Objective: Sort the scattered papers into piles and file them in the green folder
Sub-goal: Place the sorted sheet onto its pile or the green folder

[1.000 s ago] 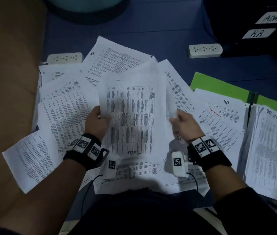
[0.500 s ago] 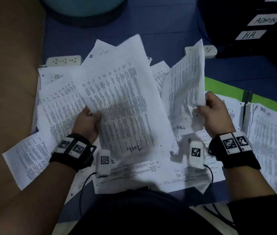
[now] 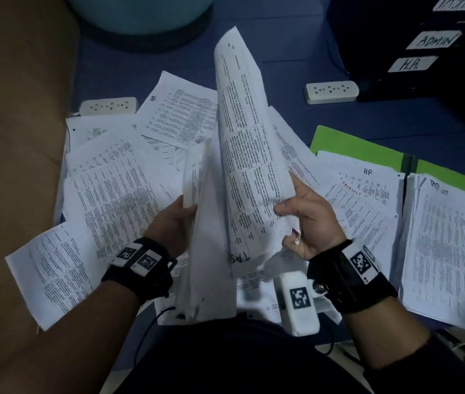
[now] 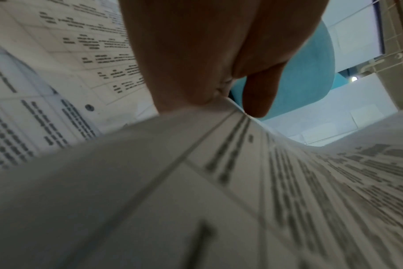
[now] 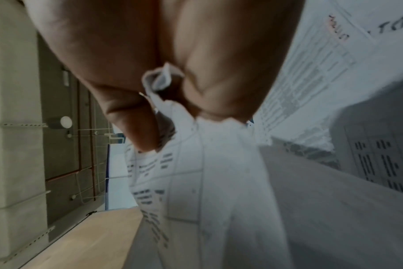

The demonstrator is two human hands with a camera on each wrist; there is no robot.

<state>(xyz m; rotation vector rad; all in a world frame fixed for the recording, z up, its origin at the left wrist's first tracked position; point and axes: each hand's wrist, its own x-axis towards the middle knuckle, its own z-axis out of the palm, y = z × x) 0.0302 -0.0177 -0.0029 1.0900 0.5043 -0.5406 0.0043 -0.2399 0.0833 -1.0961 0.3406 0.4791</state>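
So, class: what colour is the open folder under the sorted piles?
Bright green folder; the head view shows it best.

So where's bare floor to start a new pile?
Bare blue floor lies beyond the scattered papers, between the left power strip and right power strip. Around both hands and the green folder, sheets overlap.

blue floor (image 3: 296, 49): loose papers (image 3: 117, 183) spread across it, open green folder (image 3: 356, 147) at right under more sheets, two white power strips (image 3: 331, 91) beyond the papers.

Left hand (image 4: 196, 54) gripping printed sheets (image 4: 219, 191), fingers (image 4: 258, 96) behind, teal round object (image 4: 311, 76) beyond
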